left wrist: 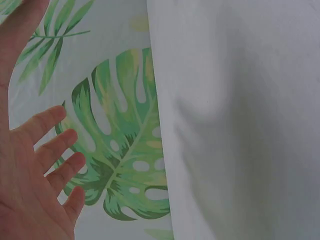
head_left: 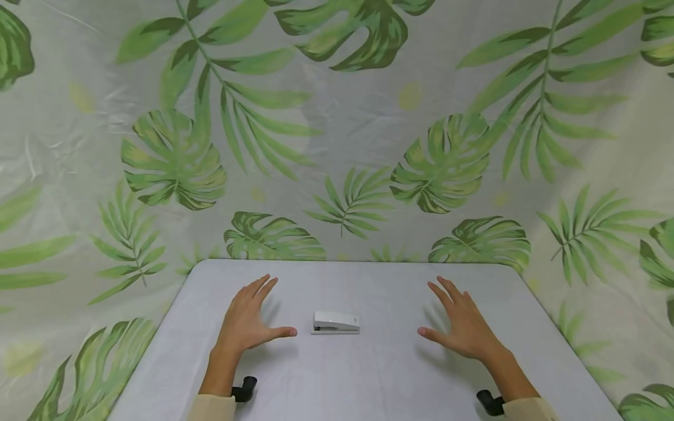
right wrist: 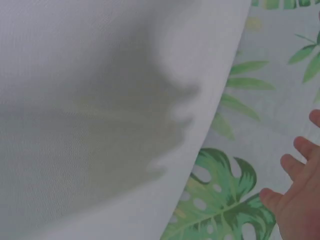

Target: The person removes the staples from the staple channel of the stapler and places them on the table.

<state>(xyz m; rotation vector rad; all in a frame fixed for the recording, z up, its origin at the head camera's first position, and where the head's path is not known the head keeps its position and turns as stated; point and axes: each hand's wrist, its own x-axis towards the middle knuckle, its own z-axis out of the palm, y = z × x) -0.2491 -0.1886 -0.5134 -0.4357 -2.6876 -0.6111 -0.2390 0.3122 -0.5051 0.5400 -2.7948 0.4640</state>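
A white stapler (head_left: 336, 323) lies on the white table near its middle, its long side running left to right. To its left, my left hand (head_left: 248, 321) hovers over the table with fingers spread and thumb pointing toward the stapler. On the other side my right hand (head_left: 461, 327) is held likewise, farther from the stapler, thumb turned inward. Both hands are apart from the stapler and hold nothing. In the left wrist view the left hand (left wrist: 35, 175) shows its palm and extended fingers; part of the right hand (right wrist: 300, 190) appears in the right wrist view.
The white table (head_left: 337, 380) has rounded far corners. Behind and beside it hangs a pale cloth (head_left: 358, 128) printed with green leaves. A black wrist mount (head_left: 244, 389) is on the left wrist, another black mount (head_left: 491, 402) on the right.
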